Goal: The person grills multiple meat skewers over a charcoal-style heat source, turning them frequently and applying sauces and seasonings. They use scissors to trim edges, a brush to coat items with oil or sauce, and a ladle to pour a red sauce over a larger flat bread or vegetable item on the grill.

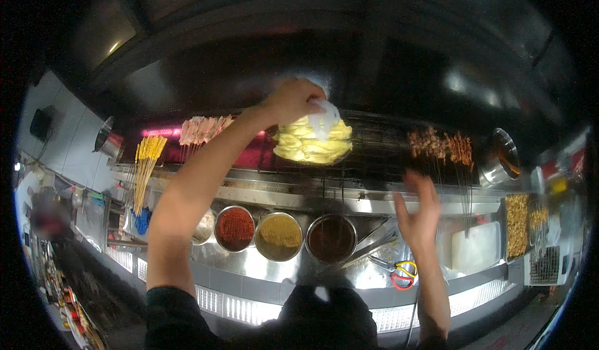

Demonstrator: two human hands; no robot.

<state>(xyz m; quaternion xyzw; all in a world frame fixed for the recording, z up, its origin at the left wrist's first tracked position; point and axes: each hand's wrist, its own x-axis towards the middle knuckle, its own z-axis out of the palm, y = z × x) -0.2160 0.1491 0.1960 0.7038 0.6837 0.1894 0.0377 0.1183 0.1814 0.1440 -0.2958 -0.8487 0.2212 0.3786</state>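
Observation:
My left hand reaches over the charcoal grill, closed around a whitish translucent object. Blur hides whether that object is a bag or a soft bottle. Right below it lies a mound of pale yellow sliced food, partly covered by the object. Thin dark skewers run from the mound towards me. My right hand hovers, blurred, over the grill's front edge with fingers spread and nothing visible in it. Closest to it are skewers of browned meat on the grill's right part.
Bowls of red powder, yellow-brown powder and dark sauce line the steel counter. Scissors lie near my right forearm. Pale meat skewers and yellow skewers rest left. A metal pot stands right.

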